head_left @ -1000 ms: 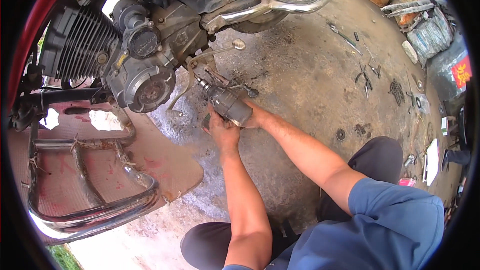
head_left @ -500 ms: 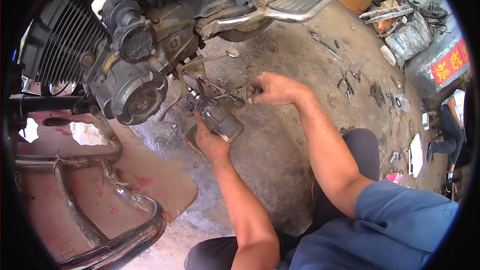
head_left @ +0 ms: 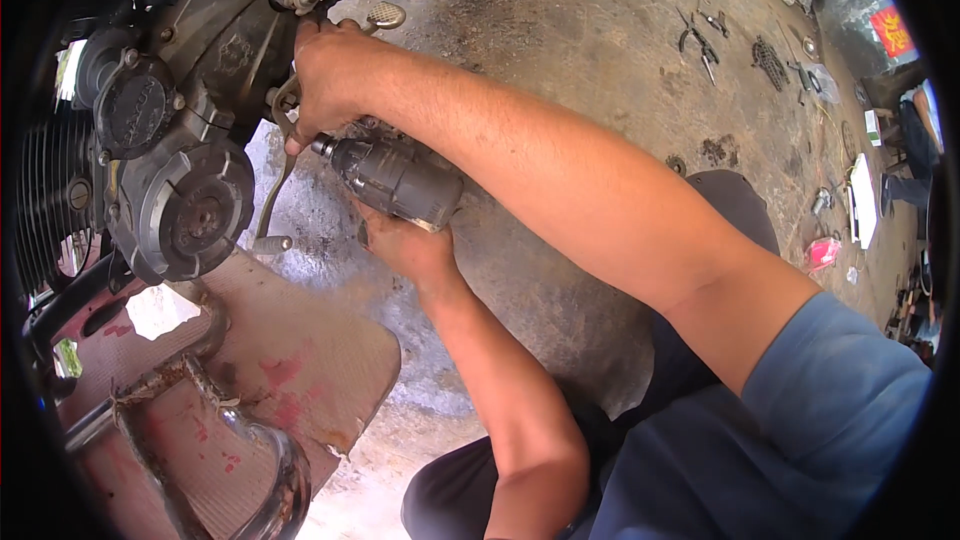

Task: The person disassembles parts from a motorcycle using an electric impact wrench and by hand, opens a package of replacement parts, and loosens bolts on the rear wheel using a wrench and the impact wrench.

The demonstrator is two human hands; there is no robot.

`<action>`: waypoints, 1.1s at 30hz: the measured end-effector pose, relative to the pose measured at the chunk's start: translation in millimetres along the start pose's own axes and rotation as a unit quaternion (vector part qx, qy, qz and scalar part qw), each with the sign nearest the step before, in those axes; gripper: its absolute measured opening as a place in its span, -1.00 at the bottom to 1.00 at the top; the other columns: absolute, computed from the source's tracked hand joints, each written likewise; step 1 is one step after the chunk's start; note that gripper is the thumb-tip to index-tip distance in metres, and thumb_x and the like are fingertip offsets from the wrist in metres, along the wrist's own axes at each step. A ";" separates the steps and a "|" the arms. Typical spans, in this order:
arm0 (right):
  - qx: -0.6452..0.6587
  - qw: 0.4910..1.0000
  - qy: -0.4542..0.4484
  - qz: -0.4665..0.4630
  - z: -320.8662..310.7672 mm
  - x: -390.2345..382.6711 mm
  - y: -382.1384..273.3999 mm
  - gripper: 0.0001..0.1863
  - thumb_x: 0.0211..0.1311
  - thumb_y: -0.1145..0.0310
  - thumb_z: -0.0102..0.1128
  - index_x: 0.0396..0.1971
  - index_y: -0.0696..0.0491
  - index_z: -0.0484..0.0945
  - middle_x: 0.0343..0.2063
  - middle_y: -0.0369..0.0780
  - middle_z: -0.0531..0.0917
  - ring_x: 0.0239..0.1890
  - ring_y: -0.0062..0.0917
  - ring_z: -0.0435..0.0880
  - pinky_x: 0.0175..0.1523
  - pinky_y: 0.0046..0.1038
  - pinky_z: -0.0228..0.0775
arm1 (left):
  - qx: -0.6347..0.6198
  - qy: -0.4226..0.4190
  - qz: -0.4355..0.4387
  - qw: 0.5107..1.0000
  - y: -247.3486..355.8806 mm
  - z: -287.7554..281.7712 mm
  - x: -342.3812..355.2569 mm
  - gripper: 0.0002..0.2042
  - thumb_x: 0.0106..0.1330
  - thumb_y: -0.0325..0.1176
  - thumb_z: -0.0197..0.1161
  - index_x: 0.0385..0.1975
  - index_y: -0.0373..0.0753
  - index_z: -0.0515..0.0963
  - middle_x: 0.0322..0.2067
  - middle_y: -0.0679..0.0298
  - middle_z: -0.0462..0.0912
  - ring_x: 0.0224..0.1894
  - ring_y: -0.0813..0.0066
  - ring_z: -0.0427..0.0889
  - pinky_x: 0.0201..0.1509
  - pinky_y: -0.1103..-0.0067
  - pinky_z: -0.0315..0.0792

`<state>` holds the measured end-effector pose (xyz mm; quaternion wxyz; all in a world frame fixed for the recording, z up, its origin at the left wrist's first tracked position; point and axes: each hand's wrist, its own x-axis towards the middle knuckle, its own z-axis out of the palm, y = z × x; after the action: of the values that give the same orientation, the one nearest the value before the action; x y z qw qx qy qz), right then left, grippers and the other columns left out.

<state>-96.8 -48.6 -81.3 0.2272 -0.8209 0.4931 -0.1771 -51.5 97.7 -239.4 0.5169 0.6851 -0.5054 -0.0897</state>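
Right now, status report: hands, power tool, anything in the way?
Left hand gripping power tool. Right hand at the curved foot lever, contact unclear. Tool's nose close to that hand, which partly blocks the view behind it.

my left hand (head_left: 408, 242) curls in a grip left of centre | my left forearm (head_left: 487, 350) slants up from lower centre | my right hand (head_left: 336, 80) reaches the upper left, thumb (head_left: 294, 143) angled down, fingers (head_left: 310, 32) partly hidden | my right forearm (head_left: 510, 145) slopes across the middle from the right
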 end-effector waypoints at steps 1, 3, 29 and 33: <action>0.005 1.000 -0.010 -0.005 -0.7 4.3 9.1 0.13 -0.24 -0.01 0.68 0.19 0.49 0.31 0.07 0.16 0.61 0.21 -0.06 0.53 0.26 -0.26 0.44 | 0.035 -0.007 0.021 0.999 -5.3 4.0 -1.8 -0.36 0.10 -0.17 0.47 0.18 -0.29 0.47 0.03 0.01 0.67 0.06 0.01 0.66 0.12 0.32 0.52; 0.036 0.999 -0.017 -0.020 -3.7 7.3 29.4 -0.14 -0.16 0.13 0.62 0.04 0.43 0.44 -0.11 0.11 0.70 0.02 -0.16 0.69 0.09 -0.29 0.57 | 0.069 -0.014 0.042 0.997 -11.7 13.7 -3.7 -0.36 0.10 -0.15 0.47 0.18 -0.28 0.47 0.04 0.00 0.67 0.08 0.01 0.66 0.12 0.31 0.52; 0.047 0.996 0.018 -0.079 2.5 9.3 32.5 -0.10 -0.12 0.10 0.51 0.10 0.45 0.35 -0.11 0.19 0.67 0.05 0.00 0.65 0.18 -0.26 0.52 | 0.020 0.051 0.020 0.998 -2.1 21.2 -0.6 -0.41 0.15 -0.23 0.41 0.17 -0.33 0.46 0.09 -0.12 0.59 0.10 -0.11 0.60 0.16 0.26 0.50; 0.042 0.994 0.043 -0.093 1.5 10.6 30.2 -0.14 -0.10 0.09 0.49 0.08 0.43 0.37 -0.08 0.17 0.66 0.06 -0.03 0.65 0.18 -0.26 0.53 | 0.099 0.071 0.096 0.988 -22.5 22.2 -3.2 -0.50 0.21 -0.28 0.36 0.12 -0.35 0.49 0.07 -0.08 0.59 0.10 -0.07 0.58 0.17 0.28 0.48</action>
<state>-113.4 -70.1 -98.4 0.2232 -0.8445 0.4160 -0.2530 -53.8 85.5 -268.6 0.4877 0.6857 -0.5370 0.0596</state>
